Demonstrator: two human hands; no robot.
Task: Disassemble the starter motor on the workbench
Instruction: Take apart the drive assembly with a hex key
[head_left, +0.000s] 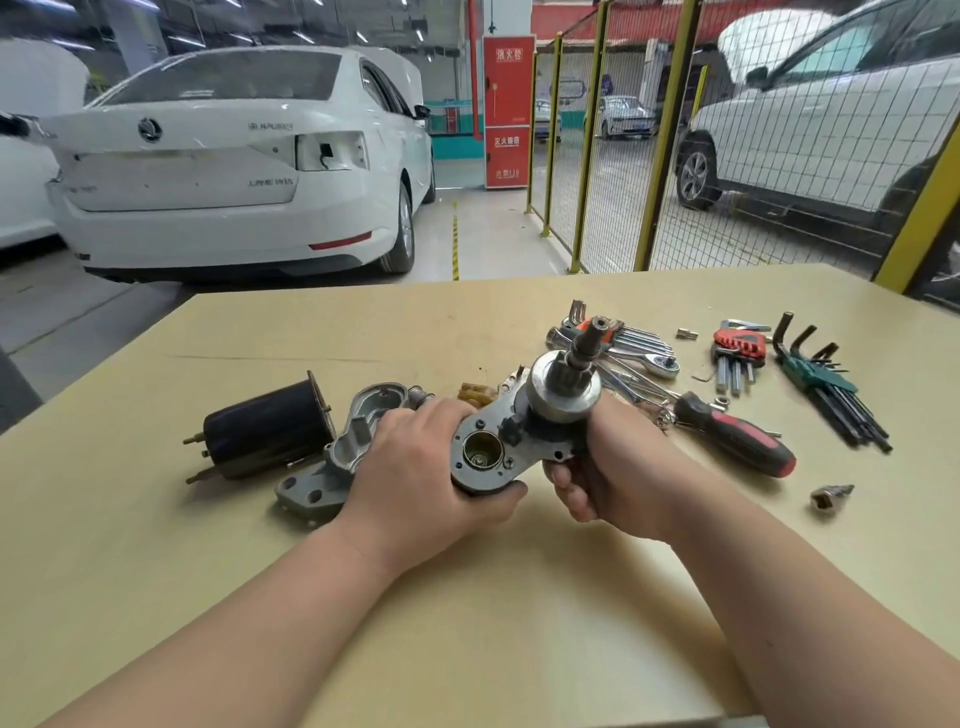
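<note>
Above the middle of the workbench (467, 623), your left hand (415, 467) is curled round the rounded end of the grey plate (493, 415). The thumb is hooked under its near edge and the fingers lie over the far side. Your right hand (608, 467) is wrapped tight round whatever sits beneath the other end. The hand hides that part, so I cannot tell what it encloses.

Between the two hands you hold what remains of the starter motor (563, 400), lifted off the bench and tilted so that the geared shaft (584, 348) points up and away. The open bore in the plate faces you. In my judgement this two-handed hold is meant to brace the plate while the other hand twists or pulls the lower body free. It also keeps the bore in sight for checking.

Parts already off lie to your left: the black cylinder (265, 428) on its side, and the cast housing (353, 447) just beside it, partly under your left hand. They are close enough to reach yet out of the working space.

Tools are grouped to your right. The screwdriver (737, 436) lies nearest your right hand. The ratchet (639, 358), the red key set (737, 353) and the green key set (826, 389) lie beyond it. A loose socket (831, 496) sits apart, nearer you.

Several stages appear done, and separation of the held unit is the step in hand.
</note>
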